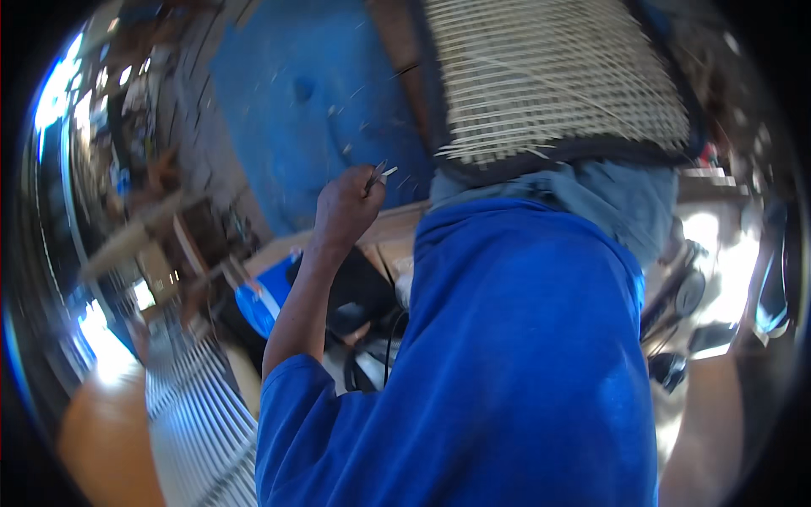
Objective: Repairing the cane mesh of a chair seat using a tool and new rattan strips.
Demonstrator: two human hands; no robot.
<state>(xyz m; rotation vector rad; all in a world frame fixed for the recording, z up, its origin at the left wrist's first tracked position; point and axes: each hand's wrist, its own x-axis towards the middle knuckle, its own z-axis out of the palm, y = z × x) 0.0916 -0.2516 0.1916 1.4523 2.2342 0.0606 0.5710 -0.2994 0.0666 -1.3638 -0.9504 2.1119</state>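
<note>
My left hand (345, 205) is closed, held out over the near edge of a blue sheet (296, 93). From its fingers pokes the tip of a small, slim dark tool (372, 178), with a short pale piece (389, 171) beside it; blur hides the tool's exact kind. On my lap rests a woven panel (557, 80) of pale strips in a dark frame. Several loose strip ends stick out along its near edge. Of my right hand I see nothing.
Small pale scraps lie scattered on the blue sheet. A black bag-like item (359, 287) and a blue-and-white object (262, 296) sit below my left arm. At the lower left are a ribbed grey surface (203, 422) and a rounded orange object (110, 439).
</note>
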